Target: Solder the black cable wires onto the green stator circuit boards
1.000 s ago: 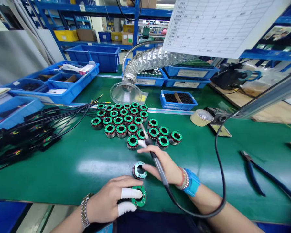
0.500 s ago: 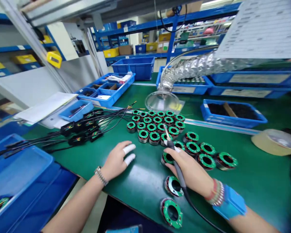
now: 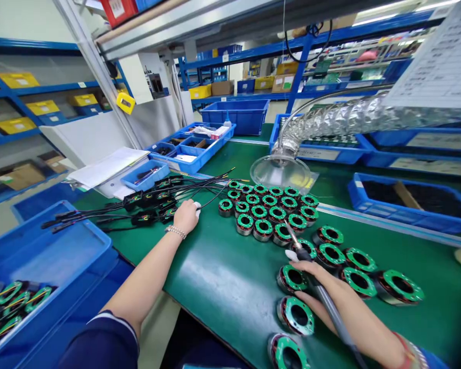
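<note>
My left hand [image 3: 186, 216] is at the right end of a bundle of black cables [image 3: 169, 201], its fingers curled in near a cable; what they hold, if anything, is hidden. My right hand [image 3: 330, 289] grips a soldering iron [image 3: 315, 274], its tip pointing up and left over the ring-shaped stators. These stators [image 3: 262, 229] have green circuit boards on top and stand grouped on the green table. Beside my right hand a nearer stator [image 3: 295, 277] stands, and another [image 3: 296, 315] lies closer to the table's front edge.
A clear fume hood [image 3: 280, 170] on a silver duct stands behind the stators. At the left, a blue tray [image 3: 54, 241] holds wired stators. A divided blue box [image 3: 203, 160] is at the back, and a blue bin [image 3: 411, 205] of dark parts at the right.
My left hand has moved left and away from me, from the bare table to the cables, and its fingers have curled. My right hand still holds the iron. The view has turned left.
</note>
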Demonstrator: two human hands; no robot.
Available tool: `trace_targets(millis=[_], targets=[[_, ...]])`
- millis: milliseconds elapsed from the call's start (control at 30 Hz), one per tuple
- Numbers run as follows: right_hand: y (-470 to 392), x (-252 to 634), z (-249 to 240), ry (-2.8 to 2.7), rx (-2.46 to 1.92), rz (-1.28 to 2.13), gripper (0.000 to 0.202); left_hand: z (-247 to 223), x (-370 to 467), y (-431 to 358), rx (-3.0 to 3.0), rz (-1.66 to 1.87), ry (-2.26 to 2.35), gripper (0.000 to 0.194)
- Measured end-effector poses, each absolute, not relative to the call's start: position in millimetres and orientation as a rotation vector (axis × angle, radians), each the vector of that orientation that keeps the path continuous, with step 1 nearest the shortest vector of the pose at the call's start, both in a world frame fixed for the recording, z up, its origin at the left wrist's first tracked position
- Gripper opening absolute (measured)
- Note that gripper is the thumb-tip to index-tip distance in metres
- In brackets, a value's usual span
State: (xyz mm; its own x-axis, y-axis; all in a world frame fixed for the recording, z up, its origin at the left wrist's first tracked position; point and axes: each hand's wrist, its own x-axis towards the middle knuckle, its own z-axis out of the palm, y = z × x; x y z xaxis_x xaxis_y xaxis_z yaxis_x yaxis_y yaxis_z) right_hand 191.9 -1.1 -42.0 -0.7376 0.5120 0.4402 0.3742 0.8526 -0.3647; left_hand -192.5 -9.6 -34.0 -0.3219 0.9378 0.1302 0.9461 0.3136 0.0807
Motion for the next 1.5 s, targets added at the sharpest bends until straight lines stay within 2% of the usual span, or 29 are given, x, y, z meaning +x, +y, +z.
trace_targets(millis=[167,400,533,667,800,933,1000,1067,1167,1300,1500], targets=[[-4,189,-47,-2.48,-0.662,0.259,0.035,-32,-204,3,-1.706,-0.22,-2.503,0.043],[-4,190,-51,-2.458,-0.676,0.244,0.037,-36,-206,-5,-1.723,-0.323,-2.524,0.033],[-3,191,-54,-2.443,-0.696,0.278,0.037,-22,-213,-47,-1.773,-0.514,-2.365,0.038],[-3,194,-61,-2.45,-0.742,0.342,0.039,-17,-221,-90,-2.116,-0.568,-2.158,0.041],[-4,196,-68,-2.456,-0.795,0.375,0.043,-26,-217,-115,-2.641,-0.413,-1.895,0.026],[-4,197,-72,-2.444,-0.797,0.393,0.045,-19,-216,-123,-2.801,-0.304,-1.841,0.022],[-4,197,-73,-2.436,-0.8,0.397,0.045,-6,-219,-116,-2.855,-0.244,-1.873,0.039],[-4,197,-73,-2.431,-0.802,0.392,0.045,8,-225,-98,-2.79,-0.21,-1.983,0.052],[-3,197,-73,-2.441,-0.799,0.375,0.045,18,-240,-52,-2.384,-0.311,-2.198,0.037],[-3,196,-70,-2.462,-0.789,0.33,0.044,10,-268,4,-1.88,-0.437,-2.36,0.033],[-4,195,-66,-2.434,-0.758,0.325,0.043,6,-300,6,-1.702,-0.618,-2.341,0.022]])
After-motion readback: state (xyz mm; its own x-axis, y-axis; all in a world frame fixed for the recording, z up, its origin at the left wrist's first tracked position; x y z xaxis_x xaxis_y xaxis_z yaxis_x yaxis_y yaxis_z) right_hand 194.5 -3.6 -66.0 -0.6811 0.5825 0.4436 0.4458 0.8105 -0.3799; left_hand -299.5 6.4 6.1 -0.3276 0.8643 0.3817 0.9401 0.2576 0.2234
